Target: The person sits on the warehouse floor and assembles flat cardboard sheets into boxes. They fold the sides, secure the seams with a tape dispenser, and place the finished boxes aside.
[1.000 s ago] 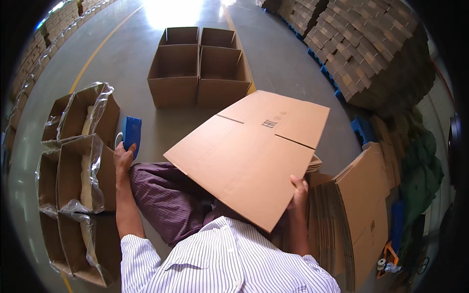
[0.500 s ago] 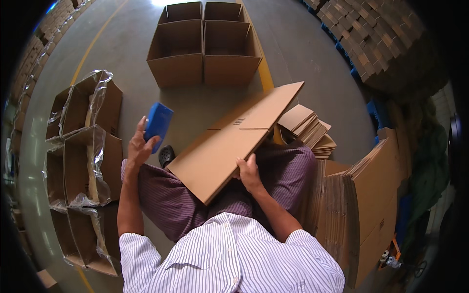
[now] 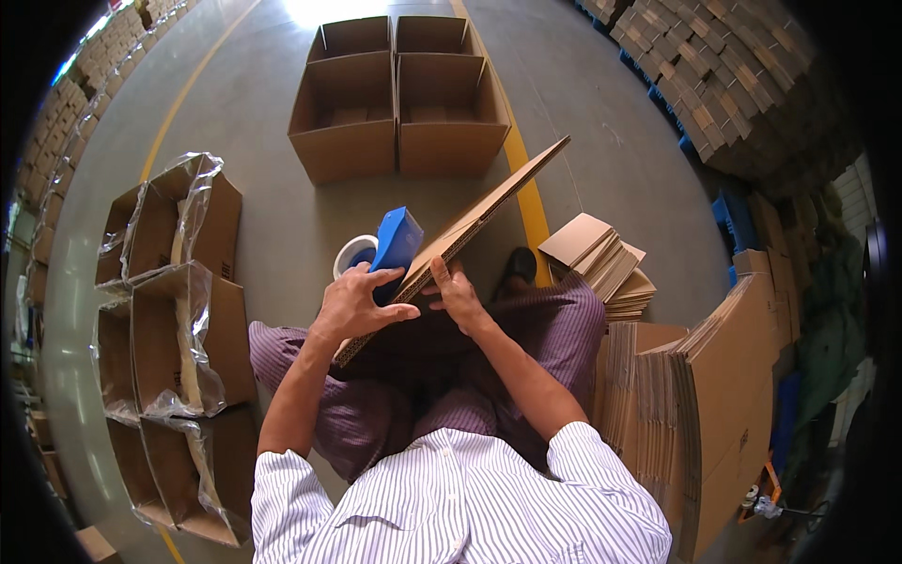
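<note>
A flattened cardboard box [image 3: 484, 209] stands tilted over my lap, its thin edge turned up toward me. My left hand [image 3: 357, 303] grips a blue tape dispenser [image 3: 398, 242] against the far face of the cardboard; its thumb reaches over the board's edge. A white-rimmed tape roll [image 3: 355, 254] shows beside the dispenser. On the near side, my right hand [image 3: 458, 296] holds the board, with its fingertips up at the edge. Part of the dispenser and the lower part of the board are hidden by my left hand.
Open cardboard boxes [image 3: 349, 155] stand ahead on the floor. More open boxes with clear plastic liners [image 3: 193, 348] line my left. At my right are a small pile of cardboard pieces [image 3: 606, 261] and a tall stack of flattened boxes [image 3: 723, 414]. Loaded pallets stand far right.
My left hand has brought the dispenser rightward and down to the board. The cardboard has been tipped from showing its broad face to nearly edge-on. My right hand has moved up along it.
</note>
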Demonstrator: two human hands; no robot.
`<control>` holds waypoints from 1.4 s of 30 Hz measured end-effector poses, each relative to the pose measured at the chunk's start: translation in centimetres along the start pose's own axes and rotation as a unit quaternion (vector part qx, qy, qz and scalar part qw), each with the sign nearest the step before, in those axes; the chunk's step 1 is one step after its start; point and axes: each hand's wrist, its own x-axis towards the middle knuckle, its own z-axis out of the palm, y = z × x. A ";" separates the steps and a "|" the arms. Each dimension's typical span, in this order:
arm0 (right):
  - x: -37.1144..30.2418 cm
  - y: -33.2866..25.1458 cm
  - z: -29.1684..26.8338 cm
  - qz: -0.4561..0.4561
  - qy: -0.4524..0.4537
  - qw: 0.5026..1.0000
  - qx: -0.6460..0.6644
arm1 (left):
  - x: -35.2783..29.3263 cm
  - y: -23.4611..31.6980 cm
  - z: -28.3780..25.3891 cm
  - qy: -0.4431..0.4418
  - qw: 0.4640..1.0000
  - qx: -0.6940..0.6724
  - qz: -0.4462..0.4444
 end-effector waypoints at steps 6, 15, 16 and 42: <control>-0.4 0.3 -0.4 -0.006 0.050 0.998 0.021 | 0.0 -0.3 -0.2 -0.041 0.997 0.022 -0.054; -0.9 -0.2 -1.3 0.021 0.043 0.998 0.050 | -0.1 -0.4 -0.8 -0.020 0.994 -0.071 -0.083; -1.0 -0.5 -1.3 0.034 0.031 0.997 0.061 | -0.3 -0.4 -1.0 -0.012 0.993 -0.070 -0.090; -10.2 1.5 -18.3 -0.107 0.088 0.931 -0.338 | 1.0 -8.6 -1.8 0.189 0.968 0.042 -0.162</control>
